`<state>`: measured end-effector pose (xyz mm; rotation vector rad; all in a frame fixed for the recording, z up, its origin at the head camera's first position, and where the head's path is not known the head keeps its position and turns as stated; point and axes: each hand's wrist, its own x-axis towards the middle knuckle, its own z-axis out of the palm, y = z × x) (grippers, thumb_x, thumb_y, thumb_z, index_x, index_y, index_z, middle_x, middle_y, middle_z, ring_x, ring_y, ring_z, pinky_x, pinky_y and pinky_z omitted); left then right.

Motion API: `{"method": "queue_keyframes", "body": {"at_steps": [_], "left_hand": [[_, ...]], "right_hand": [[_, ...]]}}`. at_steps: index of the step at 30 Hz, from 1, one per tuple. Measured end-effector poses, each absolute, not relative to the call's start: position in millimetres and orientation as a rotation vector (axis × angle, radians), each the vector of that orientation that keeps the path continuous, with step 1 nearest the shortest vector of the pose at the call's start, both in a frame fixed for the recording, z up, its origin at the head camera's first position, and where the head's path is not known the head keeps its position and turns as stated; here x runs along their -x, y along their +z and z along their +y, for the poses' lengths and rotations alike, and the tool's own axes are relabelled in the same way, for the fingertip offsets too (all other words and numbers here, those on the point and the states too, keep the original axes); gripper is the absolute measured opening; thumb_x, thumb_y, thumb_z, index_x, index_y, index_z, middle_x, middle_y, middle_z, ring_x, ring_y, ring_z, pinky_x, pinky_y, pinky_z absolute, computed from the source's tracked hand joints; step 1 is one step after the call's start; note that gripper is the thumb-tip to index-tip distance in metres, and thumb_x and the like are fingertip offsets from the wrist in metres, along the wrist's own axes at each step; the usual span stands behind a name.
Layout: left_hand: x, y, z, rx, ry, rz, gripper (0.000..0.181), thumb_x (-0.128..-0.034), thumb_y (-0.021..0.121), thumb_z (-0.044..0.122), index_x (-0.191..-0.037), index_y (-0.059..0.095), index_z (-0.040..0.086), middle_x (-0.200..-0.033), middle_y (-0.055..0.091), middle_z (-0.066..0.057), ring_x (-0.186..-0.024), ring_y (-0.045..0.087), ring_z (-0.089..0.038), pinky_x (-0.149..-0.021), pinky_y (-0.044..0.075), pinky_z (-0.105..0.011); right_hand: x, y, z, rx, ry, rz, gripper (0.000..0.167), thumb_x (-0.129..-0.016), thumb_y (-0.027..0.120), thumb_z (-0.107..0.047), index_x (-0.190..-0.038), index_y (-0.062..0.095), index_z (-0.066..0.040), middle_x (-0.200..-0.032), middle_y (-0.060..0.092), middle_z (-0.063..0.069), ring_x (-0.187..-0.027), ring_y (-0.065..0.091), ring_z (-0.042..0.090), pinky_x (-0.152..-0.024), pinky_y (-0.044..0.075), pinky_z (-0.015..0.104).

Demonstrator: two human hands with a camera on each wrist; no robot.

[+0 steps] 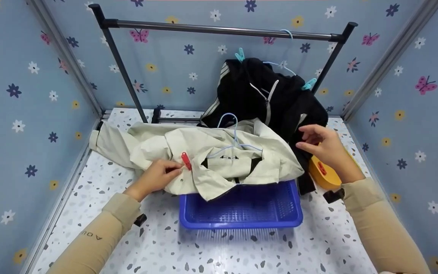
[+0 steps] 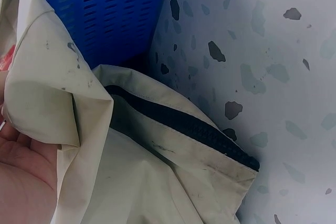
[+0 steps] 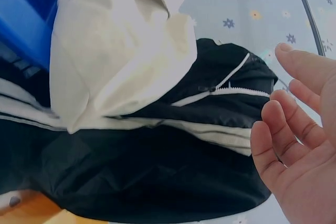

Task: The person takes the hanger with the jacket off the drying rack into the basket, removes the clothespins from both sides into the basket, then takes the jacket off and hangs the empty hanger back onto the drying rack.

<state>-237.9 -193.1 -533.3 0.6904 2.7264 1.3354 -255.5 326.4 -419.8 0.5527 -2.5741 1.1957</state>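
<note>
A cream jacket (image 1: 150, 146) lies across the back of a blue basket (image 1: 242, 224), a light blue wire hanger (image 1: 235, 133) at its neck. My left hand (image 1: 158, 175) pinches the jacket's cloth beside a red clothespin (image 1: 186, 161) that sits on the jacket. In the left wrist view, folds of the jacket (image 2: 89, 108) cover some of the fingers. My right hand (image 1: 323, 146) is in the air, fingers loosely bent and holding nothing, near a black jacket (image 1: 291, 99). That jacket hangs behind, with turquoise clothespins (image 1: 240, 55) at its shoulders.
A dark metal rack (image 1: 203, 28) stands at the back, the black jacket's hanger (image 1: 287, 32) hooked over its bar. At right, a yellow container (image 1: 327, 177) with a red clothespin (image 1: 321, 168) sits partly behind my right forearm. Flowered walls enclose the speckled floor (image 1: 158, 243).
</note>
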Motion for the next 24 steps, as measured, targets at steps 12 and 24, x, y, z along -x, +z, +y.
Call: {"method": "queue_keyframes", "body": {"at_steps": [12, 24], "left_hand": [[236.5, -531.8, -190.9, -0.68, 1.339, 2.74, 0.019, -0.102, 0.072, 0.006, -0.117, 0.082, 0.0, -0.113, 0.082, -0.016, -0.101, 0.074, -0.027, -0.09, 0.059, -0.036], [237.7, -534.0, -192.2, -0.683, 1.335, 2.741, 0.019, -0.1023, 0.072, 0.007, -0.117, 0.083, 0.001, -0.113, 0.082, -0.015, -0.103, 0.075, -0.029, -0.092, 0.059, -0.04]], "right_hand": [[260.2, -425.0, 303.2, -0.63, 1.24, -2.545, 0.036, -0.087, 0.088, 0.002, -0.121, 0.076, 0.003, -0.097, 0.071, 0.02, -0.08, 0.061, 0.002, -0.078, 0.052, 0.009], [263.8, -426.6, 279.5, -0.7, 1.279, -2.544, 0.036, -0.087, 0.088, 0.004, -0.121, 0.075, 0.005, -0.096, 0.071, 0.02, -0.079, 0.062, 0.003, -0.076, 0.052, 0.012]]}}
